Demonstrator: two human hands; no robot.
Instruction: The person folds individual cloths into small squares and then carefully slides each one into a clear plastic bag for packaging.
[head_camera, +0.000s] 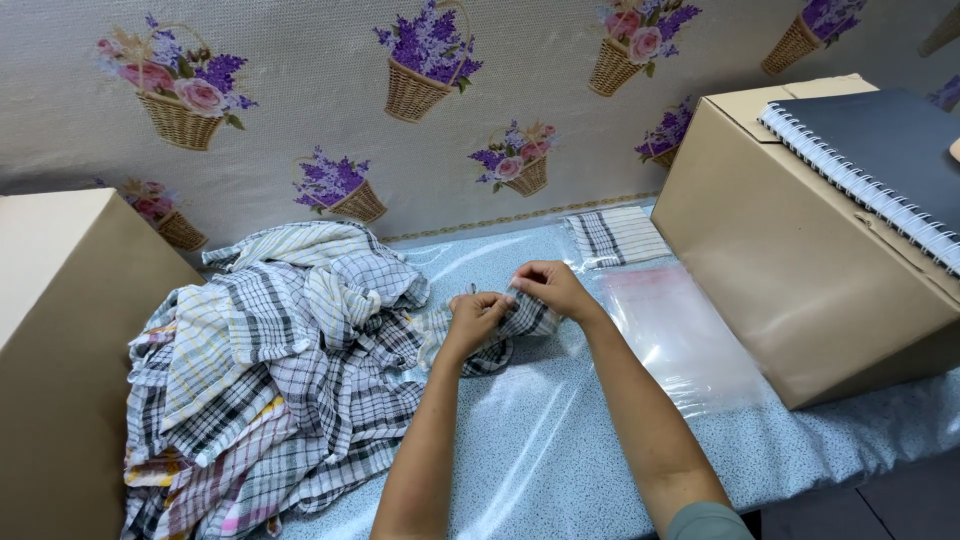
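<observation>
Fingers of both hands are pinched together on one checked cloth (500, 330): I see the left hand (478, 318) gripping its near edge and the right hand (552, 288) gripping the far edge, knuckles nearly touching. The cloth lies crumpled on the table (560, 450), just beside the pile (270, 370) of checked cloths. Clear bags (685, 340) lie right of the hands, against a box (810, 260). A folded cloth (615, 236) sits by the wall.

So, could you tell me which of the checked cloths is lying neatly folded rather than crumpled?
The folded checked cloth by the wall, beside the tilted cardboard box. The others lie crumpled in the pile, and both hands hold one more.
</observation>
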